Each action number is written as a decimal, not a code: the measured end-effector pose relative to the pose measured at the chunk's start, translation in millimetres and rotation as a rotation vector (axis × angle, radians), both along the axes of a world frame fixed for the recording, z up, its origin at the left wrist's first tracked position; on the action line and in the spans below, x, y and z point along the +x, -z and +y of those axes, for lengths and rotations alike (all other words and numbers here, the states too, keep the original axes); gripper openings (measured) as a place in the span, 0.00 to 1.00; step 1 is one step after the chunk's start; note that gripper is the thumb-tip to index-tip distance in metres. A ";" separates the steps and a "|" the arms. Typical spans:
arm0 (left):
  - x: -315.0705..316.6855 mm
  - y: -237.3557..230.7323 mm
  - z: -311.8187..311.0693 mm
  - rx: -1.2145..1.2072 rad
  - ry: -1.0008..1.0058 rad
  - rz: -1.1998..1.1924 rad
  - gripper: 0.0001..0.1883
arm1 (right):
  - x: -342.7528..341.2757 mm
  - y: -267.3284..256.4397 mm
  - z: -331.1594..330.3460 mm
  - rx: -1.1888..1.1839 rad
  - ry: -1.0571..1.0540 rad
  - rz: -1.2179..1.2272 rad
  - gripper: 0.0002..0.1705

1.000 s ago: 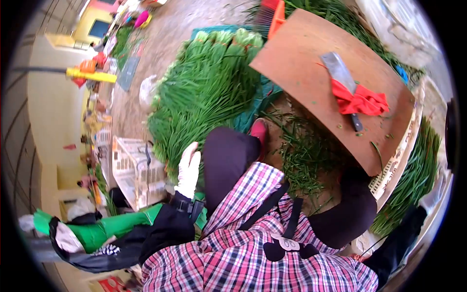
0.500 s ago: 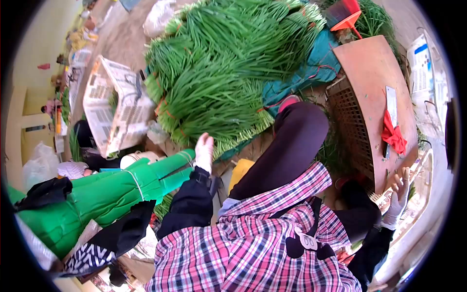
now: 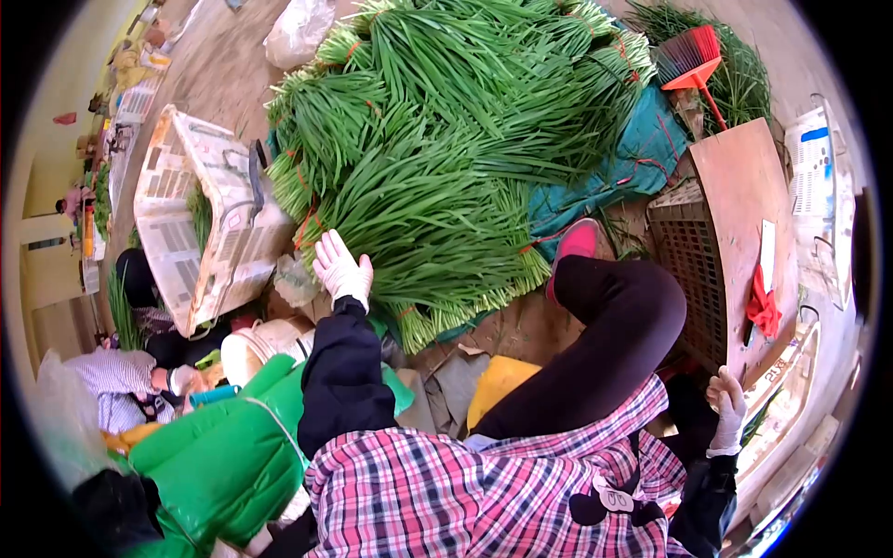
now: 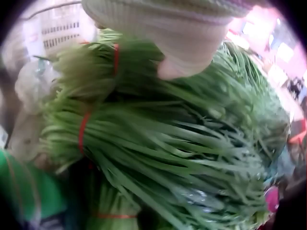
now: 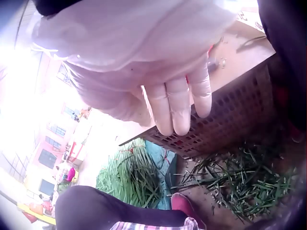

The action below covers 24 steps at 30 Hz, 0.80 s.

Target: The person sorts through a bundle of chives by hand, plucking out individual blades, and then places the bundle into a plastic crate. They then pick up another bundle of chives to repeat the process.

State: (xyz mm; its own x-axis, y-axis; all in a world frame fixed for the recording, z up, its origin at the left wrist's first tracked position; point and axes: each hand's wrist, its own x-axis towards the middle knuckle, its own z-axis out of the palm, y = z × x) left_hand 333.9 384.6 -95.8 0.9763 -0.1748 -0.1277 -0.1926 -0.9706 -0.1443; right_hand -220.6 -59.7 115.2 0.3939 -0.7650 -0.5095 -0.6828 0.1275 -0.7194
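Note:
My left hand, in a white glove, reaches out with fingers extended over the near left edge of a big pile of garlic chives. In the left wrist view it is above chive bundles bound with red ties, their cut ends toward the left. My right hand, in a thin whitish glove, is beside my right knee, close to the near end of a brown board. The right wrist view shows its fingers loosely extended, holding nothing. On the board lies a cleaver with a red cloth around it.
A dark crate supports the board. Chive trimmings litter the floor beside it. A white crate stands tilted to the left, near a green roll and a white bucket. Behind the board is a red broom.
The view has swung toward the chive pile and the left side. My left hand has moved forward to the pile's edge. My right hand has come into view, its fingers now more bent.

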 end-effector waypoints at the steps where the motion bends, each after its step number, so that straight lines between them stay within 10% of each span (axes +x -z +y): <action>1: 9.4 -0.6 -0.5 0.056 0.052 0.050 0.52 | 7.2 0.6 4.4 -0.013 0.007 -0.014 0.25; 24: 86.9 10.5 0.9 -0.252 0.201 0.294 0.57 | 55.5 19.4 48.8 0.153 0.038 0.043 0.22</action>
